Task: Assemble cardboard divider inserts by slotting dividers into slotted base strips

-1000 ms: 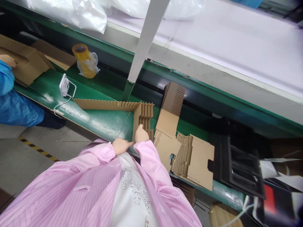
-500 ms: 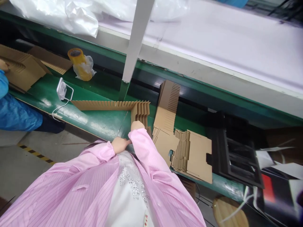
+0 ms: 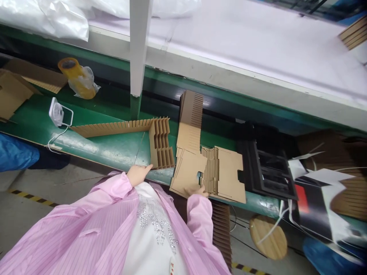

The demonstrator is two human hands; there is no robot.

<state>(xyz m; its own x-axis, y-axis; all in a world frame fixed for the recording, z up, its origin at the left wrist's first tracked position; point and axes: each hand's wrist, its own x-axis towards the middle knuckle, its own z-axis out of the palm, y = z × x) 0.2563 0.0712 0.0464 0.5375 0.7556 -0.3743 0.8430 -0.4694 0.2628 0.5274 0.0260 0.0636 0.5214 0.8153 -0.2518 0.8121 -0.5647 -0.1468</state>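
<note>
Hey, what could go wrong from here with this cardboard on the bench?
The right hand is at flat brown cardboard sheets along the green bench edge; some might slide off. The long slotted cardboard strip ends near the small white fan, so moving it could knock the fan over.

The left hand (image 3: 138, 174) is beside the slotted cardboard assembly (image 3: 161, 143). The right hand (image 3: 197, 190) touches the notched cardboard sheets (image 3: 189, 170) on the green surface (image 3: 114, 149).

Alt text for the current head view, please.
The left hand is at a slotted cardboard divider on a green bench; the blurred right hand is at flat cardboard pieces. Further left: white fan, yellow roll.
</note>
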